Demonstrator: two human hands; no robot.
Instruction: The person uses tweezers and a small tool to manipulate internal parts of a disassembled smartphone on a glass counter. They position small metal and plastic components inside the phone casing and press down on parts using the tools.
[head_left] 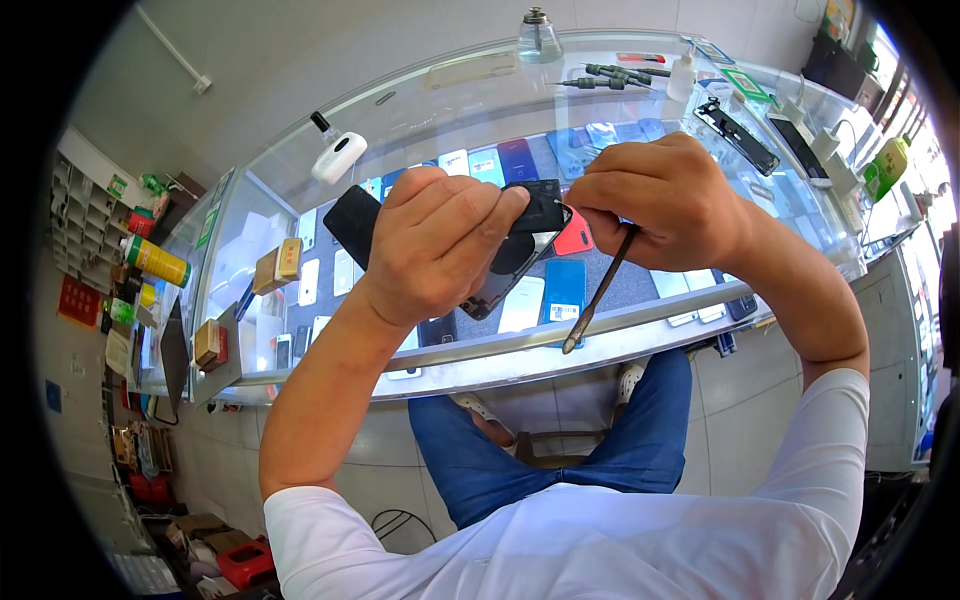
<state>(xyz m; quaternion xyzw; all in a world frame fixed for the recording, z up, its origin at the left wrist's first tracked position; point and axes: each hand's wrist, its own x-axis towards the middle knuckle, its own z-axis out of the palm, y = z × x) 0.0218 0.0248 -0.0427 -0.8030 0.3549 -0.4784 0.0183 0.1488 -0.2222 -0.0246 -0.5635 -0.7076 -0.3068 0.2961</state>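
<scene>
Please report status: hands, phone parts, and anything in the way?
Left hand gripping dark phone parts. Right hand holding thin tool. Glass counter below; no obstruction visible.

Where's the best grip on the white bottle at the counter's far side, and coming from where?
The white bottle is probably best gripped around its body, below the narrow nozzle, from the right: it stands upright, with dark-handled tools lying on its left. The nearer right hand holds a thin tool.
</scene>
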